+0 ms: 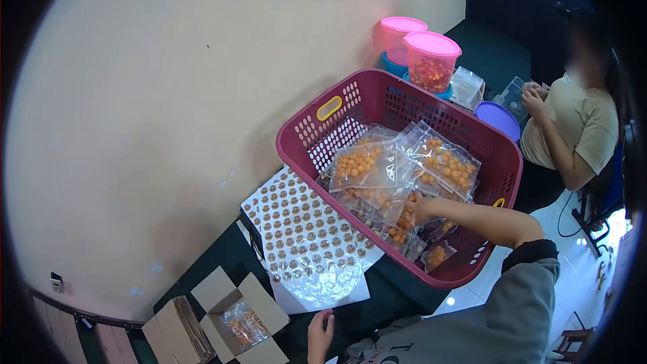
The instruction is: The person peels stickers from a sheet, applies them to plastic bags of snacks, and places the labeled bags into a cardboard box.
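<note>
My right hand (421,209) reaches down into a large maroon plastic basket (397,266), among clear bags of small orange balls (358,164). Its fingers are hidden between the bags, so I cannot tell whether they grip one. Another clear bag of orange balls (448,165) lies on the pile to the right, and a smaller packet (438,256) rests near the basket's front wall. Low in the view, my left hand (321,334) is held empty with its fingers loosely apart, close to an opened cardboard box (268,296) with clear packets (244,323) inside.
Sheets of round stickers (303,229) lie on the dark green table (216,256) beside the basket. Folded cardboard (178,330) stands left of the box. Pink-lidded tubs (433,44) and a purple lid (497,120) are behind the basket. Another person (573,121) sits at the right.
</note>
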`<state>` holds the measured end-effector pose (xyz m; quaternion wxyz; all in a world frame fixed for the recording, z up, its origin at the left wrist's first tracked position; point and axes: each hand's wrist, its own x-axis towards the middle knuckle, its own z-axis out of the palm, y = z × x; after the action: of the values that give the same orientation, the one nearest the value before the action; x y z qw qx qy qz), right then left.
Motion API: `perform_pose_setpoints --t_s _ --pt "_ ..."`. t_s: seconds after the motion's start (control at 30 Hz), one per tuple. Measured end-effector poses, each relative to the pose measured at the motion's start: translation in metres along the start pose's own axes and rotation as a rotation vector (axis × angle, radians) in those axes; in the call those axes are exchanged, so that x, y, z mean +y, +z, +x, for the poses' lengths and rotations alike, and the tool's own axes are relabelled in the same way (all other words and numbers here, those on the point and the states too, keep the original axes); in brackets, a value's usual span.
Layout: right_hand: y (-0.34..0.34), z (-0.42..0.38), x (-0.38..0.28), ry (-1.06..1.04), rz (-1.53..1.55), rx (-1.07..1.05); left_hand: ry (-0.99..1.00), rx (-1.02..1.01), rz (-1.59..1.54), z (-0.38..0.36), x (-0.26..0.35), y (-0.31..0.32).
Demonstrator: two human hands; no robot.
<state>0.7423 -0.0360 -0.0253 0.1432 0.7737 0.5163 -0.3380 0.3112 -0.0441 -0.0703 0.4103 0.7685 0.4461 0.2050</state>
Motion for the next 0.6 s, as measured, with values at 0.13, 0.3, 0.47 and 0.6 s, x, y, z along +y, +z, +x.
perform_pose_setpoints --t_s 0.13,0.3,0.47,0.6 --pt "0.014 0.022 -0.001 -0.035 -0.195 -0.191 -0.007 0.005 -0.022 0.005 0.004 0.006" --pt "0.034 0.028 -0.003 -0.027 -0.501 -0.244 0.043 -0.015 0.023 0.005 0.002 0.009" --pt "0.027 0.014 -0.011 0.016 -0.597 -0.118 0.001 -0.012 0.02 -0.004 0.01 0.005" --pt "0.009 0.025 0.002 -0.046 -0.562 -0.175 -0.048 0.014 0.026 -0.013 0.015 -0.001"
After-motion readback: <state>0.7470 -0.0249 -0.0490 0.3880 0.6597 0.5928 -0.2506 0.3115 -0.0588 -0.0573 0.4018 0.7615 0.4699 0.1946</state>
